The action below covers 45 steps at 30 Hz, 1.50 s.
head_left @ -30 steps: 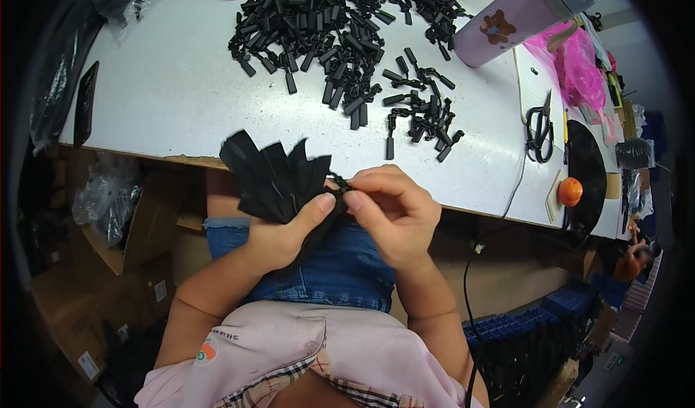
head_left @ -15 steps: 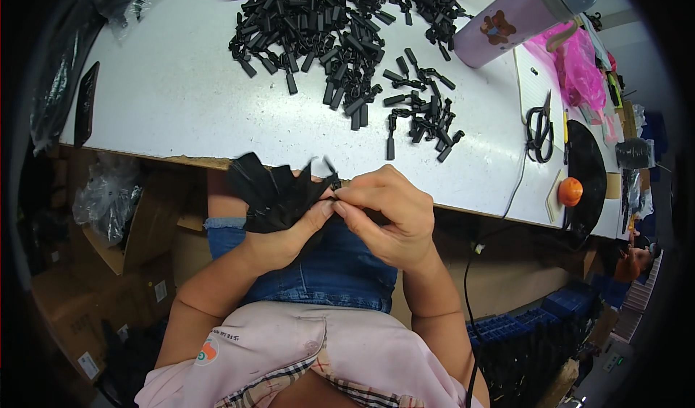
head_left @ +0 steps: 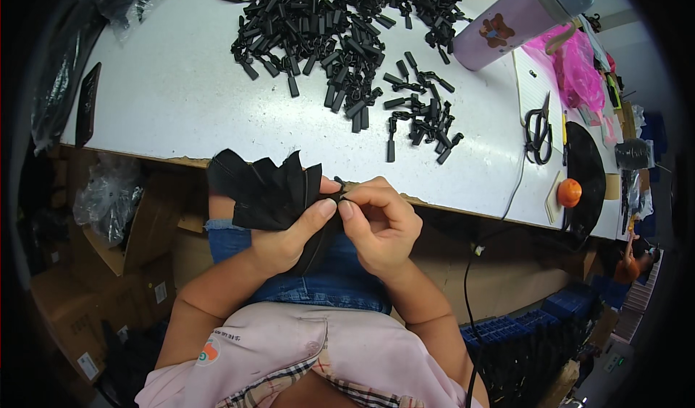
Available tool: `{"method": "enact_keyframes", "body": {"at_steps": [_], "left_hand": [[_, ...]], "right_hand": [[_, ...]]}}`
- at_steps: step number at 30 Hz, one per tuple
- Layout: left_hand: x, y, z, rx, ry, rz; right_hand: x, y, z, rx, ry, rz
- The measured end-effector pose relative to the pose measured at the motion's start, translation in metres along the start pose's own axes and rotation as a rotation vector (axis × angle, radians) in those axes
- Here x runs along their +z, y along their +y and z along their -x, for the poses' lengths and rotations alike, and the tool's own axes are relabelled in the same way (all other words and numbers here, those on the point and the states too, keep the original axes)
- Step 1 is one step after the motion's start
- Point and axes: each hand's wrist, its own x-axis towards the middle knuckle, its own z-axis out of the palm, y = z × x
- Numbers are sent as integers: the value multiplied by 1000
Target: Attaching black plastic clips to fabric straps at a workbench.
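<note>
My left hand point(head_left: 298, 231) is closed around a fanned bundle of black zipper tapes point(head_left: 264, 189) above my lap. One dark strip point(head_left: 313, 250) hangs below it over my jeans. My right hand point(head_left: 382, 225) meets the left thumb, its thumb and forefinger pinching the end of a tape at a small black piece point(head_left: 339, 188), most of which the fingers hide. Beyond my hands, a large heap of black zipper sliders with long pull tabs point(head_left: 318, 24) lies on the white table point(head_left: 174, 97). A smaller group of the same sliders point(head_left: 427, 115) lies to its right.
A lilac bottle point(head_left: 499, 31) stands at the back right. Black scissors point(head_left: 539, 129), an orange fruit point(head_left: 570, 192) and a pink plastic bag point(head_left: 579, 71) are at the right. A phone point(head_left: 87, 104) lies left; cardboard boxes point(head_left: 94, 306) stand below. Another person point(head_left: 628, 267) is far right.
My right hand has shifted a little left and down, still pinching beside the left thumb. The zipper tapes in my left hand have swung left and fanned wider.
</note>
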Motion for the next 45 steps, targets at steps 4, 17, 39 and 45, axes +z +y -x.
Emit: {"method": "enact_keyframes", "body": {"at_steps": [4, 17, 39, 45], "left_hand": [[-3, 9, -2, -151, -55, 207], [3, 12, -6, -198, -18, 138], [-12, 6, -6, -106, -210, -165], [-12, 1, -3, -216, -107, -97]], "right_hand": [[-10, -5, -4, 369, -148, -428], [-5, -8, -1, 374, -58, -373], [-9, -7, 8, 494, -190, -361], [-5, -3, -2, -9, -129, 64]]}}
